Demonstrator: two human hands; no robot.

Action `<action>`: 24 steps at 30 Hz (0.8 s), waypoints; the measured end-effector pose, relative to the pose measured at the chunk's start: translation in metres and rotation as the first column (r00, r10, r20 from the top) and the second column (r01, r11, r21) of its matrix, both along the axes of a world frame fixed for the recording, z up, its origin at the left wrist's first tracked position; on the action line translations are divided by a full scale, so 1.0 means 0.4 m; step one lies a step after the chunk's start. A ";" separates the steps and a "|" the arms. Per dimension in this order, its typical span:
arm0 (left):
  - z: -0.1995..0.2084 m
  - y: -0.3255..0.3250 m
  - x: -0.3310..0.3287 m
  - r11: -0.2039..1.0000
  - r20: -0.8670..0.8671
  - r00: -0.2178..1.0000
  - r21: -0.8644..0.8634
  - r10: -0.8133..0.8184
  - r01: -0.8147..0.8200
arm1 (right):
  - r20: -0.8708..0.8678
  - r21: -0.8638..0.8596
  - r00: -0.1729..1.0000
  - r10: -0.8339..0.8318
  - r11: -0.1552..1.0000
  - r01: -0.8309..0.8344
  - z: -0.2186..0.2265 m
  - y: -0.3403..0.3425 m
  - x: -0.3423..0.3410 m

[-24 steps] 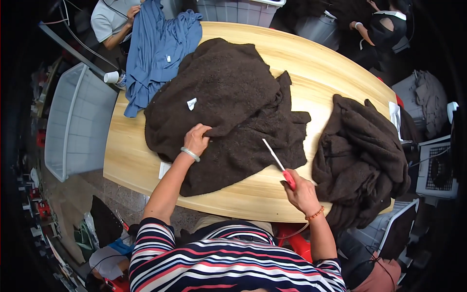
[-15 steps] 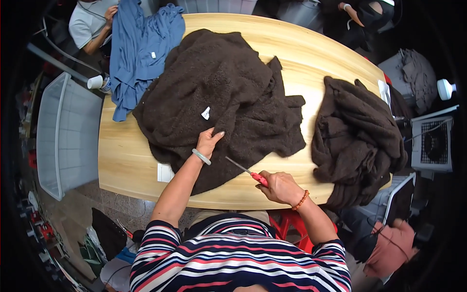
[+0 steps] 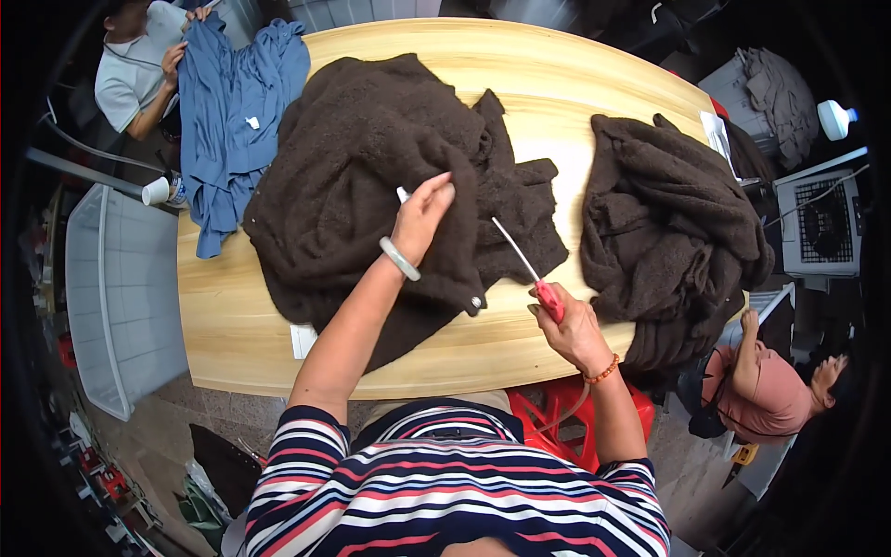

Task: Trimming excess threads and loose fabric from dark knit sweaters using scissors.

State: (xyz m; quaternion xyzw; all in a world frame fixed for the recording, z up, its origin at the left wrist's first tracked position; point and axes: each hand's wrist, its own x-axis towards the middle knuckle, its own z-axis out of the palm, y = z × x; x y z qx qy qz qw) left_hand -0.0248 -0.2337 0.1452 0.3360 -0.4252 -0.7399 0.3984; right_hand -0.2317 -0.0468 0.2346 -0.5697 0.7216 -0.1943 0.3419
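A dark brown fuzzy garment (image 3: 343, 158) lies spread and rumpled across the table in front of me. My left hand (image 3: 425, 218) is on top of it, fingers drawn together on a fold of the cloth. Beside its fingers shows part of a small white label (image 3: 402, 193). A pale round button (image 3: 476, 302) sits at a lower corner of the fold. My right hand (image 3: 574, 330) grips red-handled scissors (image 3: 549, 302), their slim metal blades pointing up and left, apart from the cloth. I cannot see the blades parted.
A second dark brown garment pile (image 3: 668, 213) lies at the table's right. Blue cloth (image 3: 227, 121) hangs at the far left, held by another person (image 3: 139, 74). A grey bin (image 3: 125, 297) stands left; a red stool (image 3: 594, 418) is below the front edge. Someone in pink (image 3: 766, 390) is at right.
My left hand has moved up and right over the garment, and a fold with a button has come into sight. My right hand has shifted right and up with the scissors.
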 end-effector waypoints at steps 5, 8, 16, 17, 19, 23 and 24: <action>-0.096 0.134 0.046 0.729 0.755 0.593 -0.568 0.278 0.382 | -0.115 0.082 0.993 -0.016 0.996 0.026 -0.082 0.044 -0.062; -0.105 0.190 -0.004 0.628 0.755 0.482 -0.647 0.445 0.433 | -0.108 0.131 0.994 -0.005 0.991 0.020 -0.109 0.058 -0.071; -0.271 0.058 -0.062 0.907 0.693 0.696 -0.395 0.189 0.148 | -0.071 0.197 0.992 0.103 0.977 -0.087 -0.107 0.051 -0.039; -0.275 0.053 -0.047 0.959 0.493 0.858 -0.284 0.146 0.000 | -0.051 0.216 0.989 0.140 0.968 -0.126 -0.102 0.047 -0.029; -0.278 0.047 0.000 0.943 0.175 0.965 0.236 0.196 -0.234 | -0.028 0.210 0.984 0.173 0.964 -0.164 -0.093 0.043 -0.014; -0.319 0.035 0.102 0.851 -0.132 0.962 0.506 0.237 -0.140 | 0.129 0.228 0.941 0.312 0.914 -0.335 -0.086 0.035 0.007; -0.335 0.038 0.117 0.841 -0.124 0.956 0.513 0.267 -0.169 | 0.092 0.231 0.940 0.329 0.911 -0.341 -0.092 0.036 0.009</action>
